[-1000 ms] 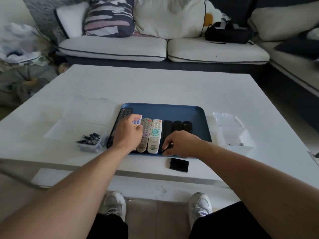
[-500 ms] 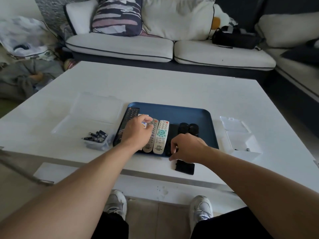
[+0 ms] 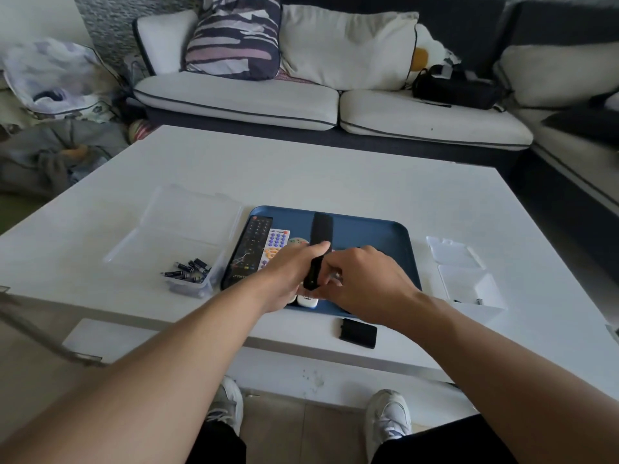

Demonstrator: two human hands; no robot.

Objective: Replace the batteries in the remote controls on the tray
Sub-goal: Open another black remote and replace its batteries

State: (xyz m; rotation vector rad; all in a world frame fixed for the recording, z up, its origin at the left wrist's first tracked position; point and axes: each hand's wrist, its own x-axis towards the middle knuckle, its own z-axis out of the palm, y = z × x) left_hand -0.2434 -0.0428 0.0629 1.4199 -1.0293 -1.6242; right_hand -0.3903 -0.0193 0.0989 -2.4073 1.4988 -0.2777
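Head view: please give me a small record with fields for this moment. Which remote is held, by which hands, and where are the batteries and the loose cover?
held item: black remote, lifted above the blue tray
left hand: grips the remote's lower part
right hand: at the remote's near end, fingers curled on it
still on tray: long black remote, white remote with purple buttons
batteries: in clear box left of tray
loose black cover: on table, near edge, in front of tray
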